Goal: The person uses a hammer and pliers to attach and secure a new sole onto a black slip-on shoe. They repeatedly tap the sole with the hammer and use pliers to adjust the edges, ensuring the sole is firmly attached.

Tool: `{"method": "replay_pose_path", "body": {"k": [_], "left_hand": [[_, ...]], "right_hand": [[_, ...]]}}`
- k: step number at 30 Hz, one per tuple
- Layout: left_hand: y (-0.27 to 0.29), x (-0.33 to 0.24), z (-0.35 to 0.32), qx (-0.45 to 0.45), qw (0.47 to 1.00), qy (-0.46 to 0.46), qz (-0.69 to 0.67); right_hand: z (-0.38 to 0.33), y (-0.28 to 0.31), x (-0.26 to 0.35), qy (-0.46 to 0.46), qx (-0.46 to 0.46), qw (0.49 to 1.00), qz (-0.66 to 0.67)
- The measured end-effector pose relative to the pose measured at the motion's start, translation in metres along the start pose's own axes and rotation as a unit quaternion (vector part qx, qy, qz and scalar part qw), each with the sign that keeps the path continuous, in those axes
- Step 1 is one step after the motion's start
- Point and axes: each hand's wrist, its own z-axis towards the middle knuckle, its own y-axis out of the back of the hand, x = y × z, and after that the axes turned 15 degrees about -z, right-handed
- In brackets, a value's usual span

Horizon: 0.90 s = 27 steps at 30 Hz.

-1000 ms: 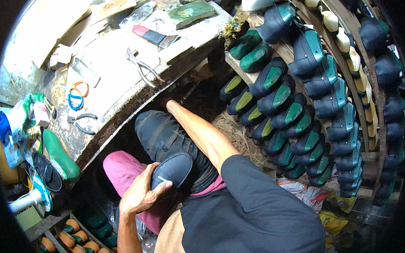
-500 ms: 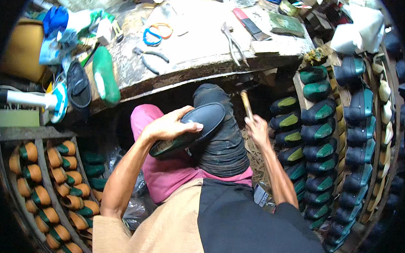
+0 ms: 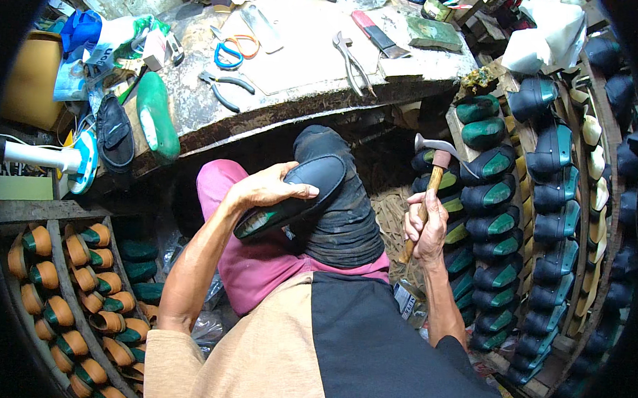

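Note:
My left hand point(image 3: 273, 190) is wrapped round a black shoe point(image 3: 322, 176) on a green last, holding it over my lap. The shoe leans against my dark-covered knee point(image 3: 343, 221), and its rounded end points up and to the right. To the right, my right hand point(image 3: 426, 225) grips the wooden handle of a hammer point(image 3: 437, 177). The hammer stands nearly upright, its curved metal head at the top, apart from the shoe and in front of the shoe rows in view.
Ahead is a worn workbench point(image 3: 287, 101) with end-cutting pincers point(image 3: 352, 64), blue-handled pliers point(image 3: 225, 90), scissors point(image 3: 229, 53) and a red-and-black cutter point(image 3: 379, 34). A green shoe last point(image 3: 157, 117) lies at its left. Racks of black shoes point(image 3: 498, 242) stand right, tan shoes point(image 3: 61, 312) left.
My right hand has swung the hammer from beside the knee, where it was tilted left, to upright and further right. The left hand still holds the shoe. The view has shifted slightly.

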Motion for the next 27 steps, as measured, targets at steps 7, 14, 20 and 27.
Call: {"method": "replay_pose_path", "body": {"k": [7,14,20,27], "left_hand": [[-0.001,-0.001,0.0,0.019,0.999,-0.01,-0.03],[-0.013,0.013,-0.001,-0.049,0.991,-0.053,0.109],[-0.022,0.026,-0.005,-0.077,0.99,-0.043,0.108],[-0.025,0.023,-0.018,-0.115,0.982,-0.04,0.145]], "right_hand": [[0.012,-0.021,-0.003,-0.065,0.204,0.966,-0.148],[0.062,-0.008,0.072,-0.158,0.243,0.893,-0.346],[0.095,-0.035,0.137,-0.113,0.355,0.776,-0.509],[0.106,-0.095,0.184,-0.098,0.322,0.782,-0.524]]}}
